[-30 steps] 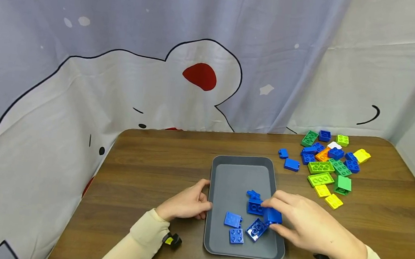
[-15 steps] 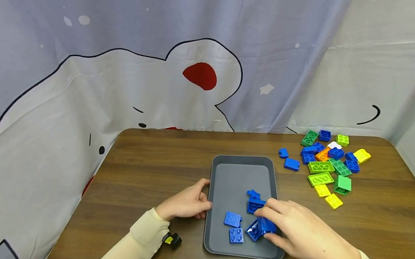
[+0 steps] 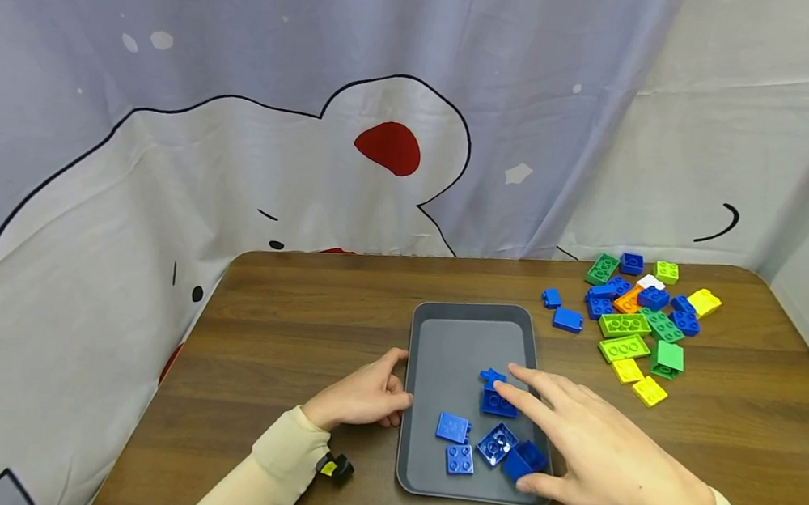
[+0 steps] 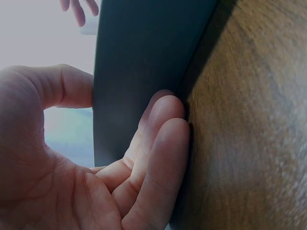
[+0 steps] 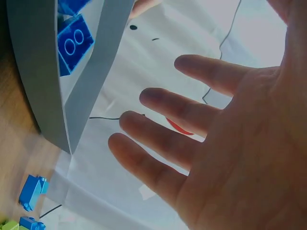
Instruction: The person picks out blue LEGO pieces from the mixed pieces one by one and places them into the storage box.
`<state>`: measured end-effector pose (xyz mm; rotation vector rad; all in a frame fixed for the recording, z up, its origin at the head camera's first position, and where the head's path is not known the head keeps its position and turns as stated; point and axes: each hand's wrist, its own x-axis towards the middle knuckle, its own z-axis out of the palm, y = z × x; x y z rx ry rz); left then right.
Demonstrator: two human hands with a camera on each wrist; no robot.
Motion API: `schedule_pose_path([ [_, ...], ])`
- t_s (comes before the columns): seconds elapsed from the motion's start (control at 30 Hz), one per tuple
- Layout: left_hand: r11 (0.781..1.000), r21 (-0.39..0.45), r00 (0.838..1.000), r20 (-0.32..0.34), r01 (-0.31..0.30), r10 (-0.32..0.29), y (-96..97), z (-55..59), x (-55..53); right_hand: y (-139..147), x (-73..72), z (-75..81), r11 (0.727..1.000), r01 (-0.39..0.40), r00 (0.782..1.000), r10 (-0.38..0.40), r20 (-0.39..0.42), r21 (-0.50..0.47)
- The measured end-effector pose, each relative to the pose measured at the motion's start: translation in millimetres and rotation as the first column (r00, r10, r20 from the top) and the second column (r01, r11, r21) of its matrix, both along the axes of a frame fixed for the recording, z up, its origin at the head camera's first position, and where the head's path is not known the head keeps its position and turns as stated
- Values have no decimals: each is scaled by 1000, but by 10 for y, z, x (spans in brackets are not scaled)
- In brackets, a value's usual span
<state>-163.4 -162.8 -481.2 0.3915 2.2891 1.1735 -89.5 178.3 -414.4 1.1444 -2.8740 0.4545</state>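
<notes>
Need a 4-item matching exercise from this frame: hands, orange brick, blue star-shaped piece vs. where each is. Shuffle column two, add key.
Column 1
1. left hand
2. orange brick
3. right hand
4. blue star-shaped piece

Column 2
A. lying inside the gray tray
B. touching the tray's outer left side
C. by the tray's right side, fingers spread
D. on the table, among other bricks

Pairs: 1-B, 2-D, 3-C, 4-A

Tray rim (image 3: 532,342) partly behind right-hand fingers (image 3: 533,407)
</notes>
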Motion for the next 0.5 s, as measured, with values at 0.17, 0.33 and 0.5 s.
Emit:
schedule_pose_path([
  [0.17,1000,2,1000,0,1,-1,2,8,-3,30,-37,-11,1000,13,999,-14,-36,-22],
  [0.33,1000,-2,1000,-3,6,-6,6,13,-2,97,-131,-36,999,35,998,-37,-58,-24],
  [0.5,1000,1,1000,0,9,-9,3,19,0,200,-267,-86,997,60,996,-63,-71,-38],
])
